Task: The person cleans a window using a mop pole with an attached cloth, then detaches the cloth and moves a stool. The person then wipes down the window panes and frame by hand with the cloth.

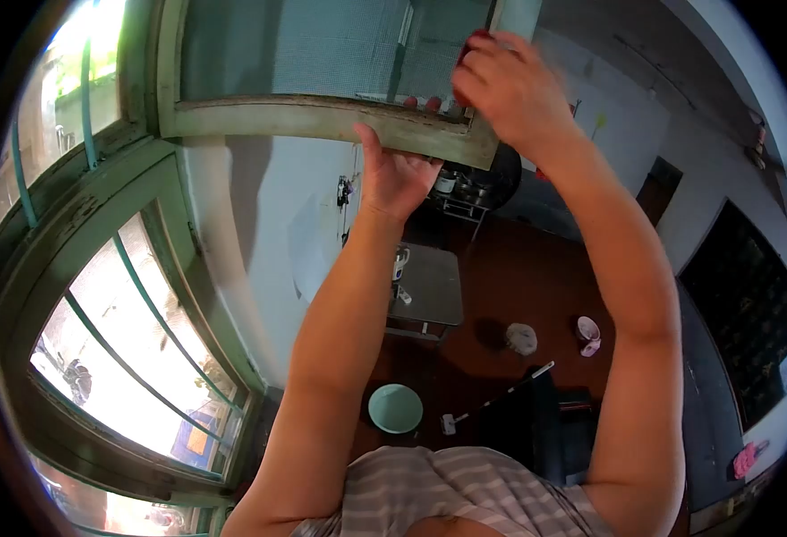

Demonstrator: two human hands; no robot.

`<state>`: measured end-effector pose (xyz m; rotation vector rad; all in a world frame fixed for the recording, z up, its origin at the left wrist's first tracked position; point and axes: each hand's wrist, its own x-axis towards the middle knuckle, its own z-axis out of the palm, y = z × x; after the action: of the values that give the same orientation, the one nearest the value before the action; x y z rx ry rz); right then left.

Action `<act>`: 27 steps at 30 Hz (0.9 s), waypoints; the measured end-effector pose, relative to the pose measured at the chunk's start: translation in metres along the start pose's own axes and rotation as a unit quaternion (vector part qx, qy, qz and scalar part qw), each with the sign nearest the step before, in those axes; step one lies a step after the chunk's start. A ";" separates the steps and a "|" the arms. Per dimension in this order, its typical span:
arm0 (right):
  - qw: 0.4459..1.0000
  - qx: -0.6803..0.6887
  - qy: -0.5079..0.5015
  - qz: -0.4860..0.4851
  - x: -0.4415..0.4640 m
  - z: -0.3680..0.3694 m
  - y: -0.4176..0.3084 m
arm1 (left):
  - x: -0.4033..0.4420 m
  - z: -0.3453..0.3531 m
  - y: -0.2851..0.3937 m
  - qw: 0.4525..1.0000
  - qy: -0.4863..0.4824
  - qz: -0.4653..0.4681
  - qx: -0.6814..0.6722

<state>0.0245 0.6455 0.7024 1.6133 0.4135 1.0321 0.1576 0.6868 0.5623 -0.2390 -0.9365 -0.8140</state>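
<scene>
A pale green wooden window sash (322,123) with a mesh screen (322,54) in it hangs swung open overhead, its paint worn. My left hand (398,183) grips its bottom rail from below, thumb on the near face; fingertips show behind the lower edge of the screen. Higher up, my right hand (514,89) is closed around a small dark red thing (476,43), perhaps a cloth or sponge, at the sash's right upright. Most of that red thing is hidden by the fingers.
To the left stands the barred window frame (165,259). Below are a small grey table (433,282), a light green basin (395,409), a long-handled brush (501,394), a pink-and-white bucket (587,331) and a pale bundle (521,339). Cookware (474,190) stands behind the sash.
</scene>
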 end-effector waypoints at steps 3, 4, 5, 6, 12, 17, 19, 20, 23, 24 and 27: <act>0.984 0.112 -0.101 -0.096 -0.012 0.001 -0.030 | 0.003 -0.001 0.004 1.000 0.007 -0.005 -0.016; 0.979 0.152 -0.112 -0.076 -0.010 -0.001 -0.025 | 0.001 0.001 0.005 1.000 0.008 -0.010 -0.011; 0.972 0.190 -0.123 -0.056 -0.005 -0.004 -0.012 | 0.001 0.003 0.006 1.000 0.009 -0.014 -0.006; 0.963 0.230 -0.133 -0.037 0.000 -0.005 -0.003 | -0.001 0.005 0.006 1.000 0.011 -0.017 0.000; 0.968 0.193 -0.144 -0.064 -0.003 0.008 -0.026 | 0.000 0.004 0.007 0.998 0.047 -0.011 0.043; 0.946 0.218 0.023 0.238 0.007 0.003 -0.076 | 0.001 -0.002 0.001 0.999 0.010 0.007 0.049; 0.933 0.212 0.049 0.287 0.027 0.008 -0.104 | 0.000 -0.004 -0.002 0.999 0.014 0.019 0.037; 0.931 0.227 0.033 0.283 0.039 0.013 -0.120 | -0.001 -0.002 -0.003 0.999 0.034 0.027 0.031; 0.910 0.284 0.057 0.296 0.073 0.037 -0.154 | -0.009 0.002 -0.004 0.994 0.096 0.046 0.016; 0.919 0.260 0.098 0.279 0.084 0.035 -0.149 | -0.007 0.003 -0.003 0.992 0.113 0.055 0.011; 0.940 0.188 0.178 0.221 0.110 0.031 -0.131 | -0.006 -0.026 0.004 1.000 0.010 0.020 -0.023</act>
<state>0.1424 0.7480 0.6266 1.9121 0.5262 1.6804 0.1749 0.6795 0.5422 -0.2877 -0.8934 -0.8002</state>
